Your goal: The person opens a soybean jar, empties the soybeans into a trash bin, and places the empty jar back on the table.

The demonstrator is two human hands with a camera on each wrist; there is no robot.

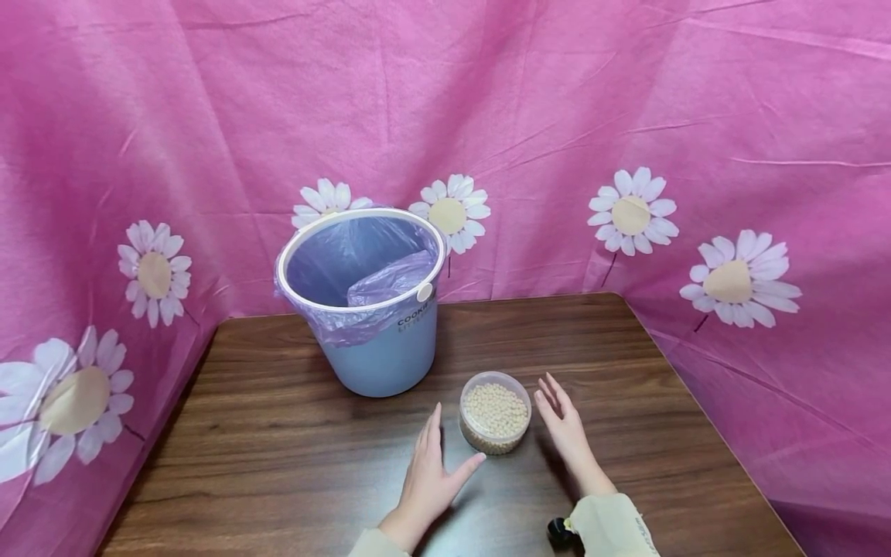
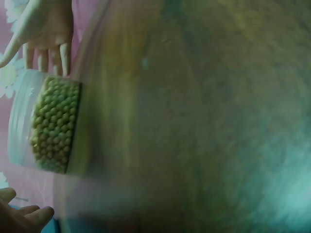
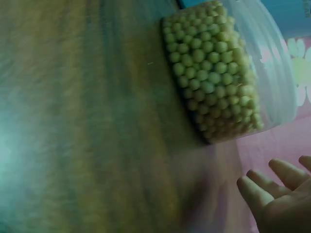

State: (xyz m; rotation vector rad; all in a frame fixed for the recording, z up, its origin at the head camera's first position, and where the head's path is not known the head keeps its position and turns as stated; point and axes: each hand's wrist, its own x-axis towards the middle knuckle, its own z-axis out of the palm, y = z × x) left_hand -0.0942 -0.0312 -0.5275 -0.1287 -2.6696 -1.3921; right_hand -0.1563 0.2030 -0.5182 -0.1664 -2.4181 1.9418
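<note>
A clear plastic tub (image 1: 495, 413) part-filled with small, pale, round soybeans stands upright on the table. My left hand (image 1: 426, 480) is to the left of it, fingers extended and thumb pointing toward the tub's near edge. On the other side my right hand (image 1: 565, 433) has its fingers spread near the tub's right wall. Both hands hold nothing. Seen from the left wrist, the tub (image 2: 53, 124) lies between the right hand (image 2: 46, 34) and the fingers (image 2: 34, 216) of the left. The right wrist view shows the beans (image 3: 209, 73) close up, with right-hand fingers (image 3: 286, 172) below.
A blue bucket (image 1: 383, 360) lined with a thin purple plastic bag (image 1: 390, 280) stands behind and left of the tub. The brown wooden table (image 1: 278, 464) is bordered by pink flowered cloth (image 1: 529, 93). A small black object (image 1: 559, 532) is beside the right sleeve.
</note>
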